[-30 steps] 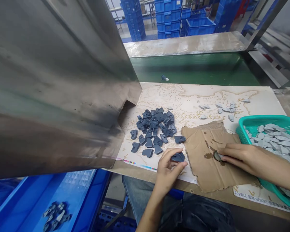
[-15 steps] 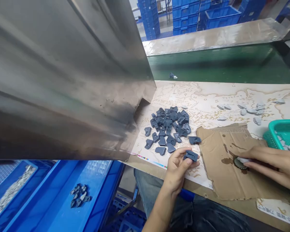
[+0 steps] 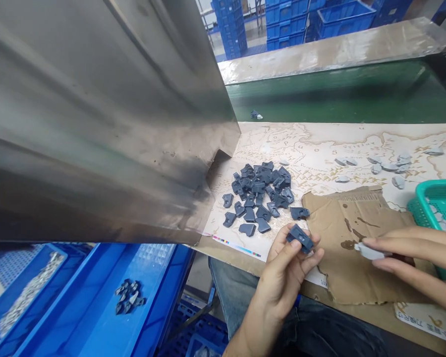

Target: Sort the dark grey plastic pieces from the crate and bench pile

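My left hand point(image 3: 288, 270) holds a dark blue-grey plastic part point(image 3: 300, 238) between thumb and fingers, above the table's front edge. Over a torn cardboard sheet point(image 3: 334, 267) with dark wet stains, my right hand point(image 3: 419, 253) pinches a light grey plastic piece point(image 3: 371, 252). The two held pieces are apart. Left of the cardboard lies a heap of dark blue-grey plastic parts point(image 3: 258, 187), with one more dark part point(image 3: 300, 213) by the cardboard's edge. The round dark cap seen earlier on the cardboard is hidden behind my right hand.
A green basket point(image 3: 418, 208) with light grey pieces stands at the right. Loose light grey pieces point(image 3: 389, 166) lie on the map-printed table cover. A green belt point(image 3: 330, 99) runs behind, carrying a small part. Sheet metal point(image 3: 107, 124) rises at the left above a blue bin point(image 3: 96, 297) holding dark parts.
My right hand has lifted the light grey piece off the round dark cap and moved slightly left. My left hand has turned the dark part and shifted a little right.
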A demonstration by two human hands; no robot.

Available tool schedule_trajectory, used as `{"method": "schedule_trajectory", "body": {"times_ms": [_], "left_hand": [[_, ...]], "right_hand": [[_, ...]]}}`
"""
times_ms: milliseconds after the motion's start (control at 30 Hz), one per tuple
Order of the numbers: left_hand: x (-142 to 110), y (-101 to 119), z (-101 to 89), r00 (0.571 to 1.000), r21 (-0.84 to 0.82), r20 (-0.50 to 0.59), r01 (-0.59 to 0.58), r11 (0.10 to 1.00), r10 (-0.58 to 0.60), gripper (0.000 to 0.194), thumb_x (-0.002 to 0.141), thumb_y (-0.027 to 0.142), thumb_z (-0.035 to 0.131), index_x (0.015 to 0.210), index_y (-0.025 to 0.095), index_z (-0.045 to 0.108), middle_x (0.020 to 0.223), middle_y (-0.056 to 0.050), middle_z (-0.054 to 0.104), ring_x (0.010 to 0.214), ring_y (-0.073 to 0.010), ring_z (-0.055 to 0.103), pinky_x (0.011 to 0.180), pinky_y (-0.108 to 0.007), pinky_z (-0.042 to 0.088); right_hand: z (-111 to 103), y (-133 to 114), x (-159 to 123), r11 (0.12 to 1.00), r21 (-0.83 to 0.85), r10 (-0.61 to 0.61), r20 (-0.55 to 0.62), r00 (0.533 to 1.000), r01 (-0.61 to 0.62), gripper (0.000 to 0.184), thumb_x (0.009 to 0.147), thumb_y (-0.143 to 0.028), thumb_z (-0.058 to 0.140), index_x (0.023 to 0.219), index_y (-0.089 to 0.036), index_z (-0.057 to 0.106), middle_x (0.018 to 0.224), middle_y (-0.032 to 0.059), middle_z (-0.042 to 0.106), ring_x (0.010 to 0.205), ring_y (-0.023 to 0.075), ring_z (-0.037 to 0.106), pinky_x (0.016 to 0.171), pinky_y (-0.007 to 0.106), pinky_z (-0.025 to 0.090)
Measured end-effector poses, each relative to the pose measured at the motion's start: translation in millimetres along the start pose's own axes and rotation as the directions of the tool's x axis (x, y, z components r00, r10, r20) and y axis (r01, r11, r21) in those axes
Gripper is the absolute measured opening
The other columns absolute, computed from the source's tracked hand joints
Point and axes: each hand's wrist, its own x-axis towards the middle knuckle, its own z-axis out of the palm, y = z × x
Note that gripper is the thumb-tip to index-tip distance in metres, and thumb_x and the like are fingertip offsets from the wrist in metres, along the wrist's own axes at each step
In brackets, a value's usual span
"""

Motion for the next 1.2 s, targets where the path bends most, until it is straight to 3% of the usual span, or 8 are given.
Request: {"method": "schedule_trajectory", "body": {"times_ms": [100,267,467,733,867,967,1067,1200], "left_hand": [[-1,-3,-0.6,1.0,-0.013,-0.024,0.008,1.0,-0.009,0.046,0.047,0.026,0.092,0.083,0.015,0.065,0.083,-0.001,0.066,0.072,-0.0102,0.062,0.062,-0.018,0.051],[-2,-4,-3.2,0.998,-0.009,-0.049,0.04,0.999,-0.04,0.049,0.048,0.025,0.092,0.088,0.016,0.066,0.082,-0.001,0.066,0.068,-0.0077,0.06,0.057,-0.014,0.05],[-5,-5,-1.5,0.997,0.016,-0.037,0.066,0.998,-0.065,0.056,0.037,0.033,0.097,0.081,0.015,0.067,0.075,0.002,0.064,0.062,-0.0053,0.058,0.054,-0.011,0.049],[-5,-8,-6.1,0.999,0.111,0.031,0.005,0.994,-0.009,0.053,0.046,0.041,0.094,0.084,0.015,0.067,0.071,0.002,0.063,0.06,-0.0067,0.058,0.058,-0.015,0.05],[-4,-12,-12.3,0.999,0.144,0.045,-0.032,0.989,0.026,0.051,0.051,0.041,0.093,0.087,0.015,0.067,0.075,0.0,0.065,0.066,-0.0086,0.061,0.061,-0.016,0.05],[-2,-16,-14.2,0.997,0.191,0.027,-0.07,0.979,0.066,0.051,0.053,0.044,0.091,0.088,0.016,0.067,0.074,0.0,0.064,0.065,-0.0092,0.06,0.064,-0.019,0.051],[3,-19,-11.9,0.995,0.197,-0.016,-0.092,0.976,0.097,0.053,0.051,0.047,0.09,0.086,0.015,0.066,0.073,0.001,0.063,0.063,-0.0083,0.058,0.064,-0.018,0.05],[13,-15,-11.5,0.998,0.258,0.036,-0.064,0.964,0.057,0.062,0.049,0.051,0.091,0.092,0.013,0.066,0.081,-0.002,0.065,0.069,-0.0109,0.062,0.067,-0.021,0.053]], "right_hand": [[2,-6,9,0.988,0.108,-0.112,0.025,0.993,0.109,0.02,0.095,-0.038,0.05,0.112,-0.04,0.06,0.095,-0.0064,0.07,0.077,0.0144,0.068,0.074,0.023,0.057],[7,-18,19,0.965,0.243,-0.115,0.05,0.992,0.099,0.026,0.094,-0.035,0.051,0.116,-0.045,0.059,0.092,-0.0097,0.07,0.073,0.0133,0.068,0.062,0.023,0.058],[15,-30,24,0.96,0.224,-0.177,0.019,0.984,0.169,0.022,0.097,-0.033,0.046,0.116,-0.04,0.054,0.087,-0.0092,0.069,0.067,0.0134,0.066,0.064,0.022,0.057],[18,-24,21,0.954,0.223,-0.219,0.062,0.974,0.2,0.022,0.095,-0.032,0.048,0.113,-0.037,0.06,0.087,-0.0063,0.07,0.068,0.0141,0.067,0.062,0.022,0.057],[20,-12,20,0.918,0.199,-0.372,0.137,0.918,0.343,0.036,0.094,-0.027,0.048,0.129,-0.034,0.054,0.095,-0.0042,0.071,0.076,0.0129,0.069,0.071,0.018,0.058],[21,-11,26,0.903,0.144,-0.424,0.144,0.894,0.405,0.034,0.097,-0.026,0.043,0.129,-0.03,0.054,0.092,-0.0023,0.071,0.078,0.012,0.069,0.074,0.018,0.056],[20,-16,35,0.896,0.071,-0.444,0.12,0.888,0.438,0.031,0.1,-0.025,0.037,0.123,-0.031,0.058,0.086,-0.0023,0.071,0.075,0.0128,0.068,0.069,0.022,0.056],[16,-18,49,0.807,-0.074,-0.574,0.131,0.808,0.586,0.038,0.101,-0.02,0.028,0.098,-0.028,0.065,0.08,-0.0002,0.07,0.072,0.0136,0.065,0.064,0.026,0.052]]}}
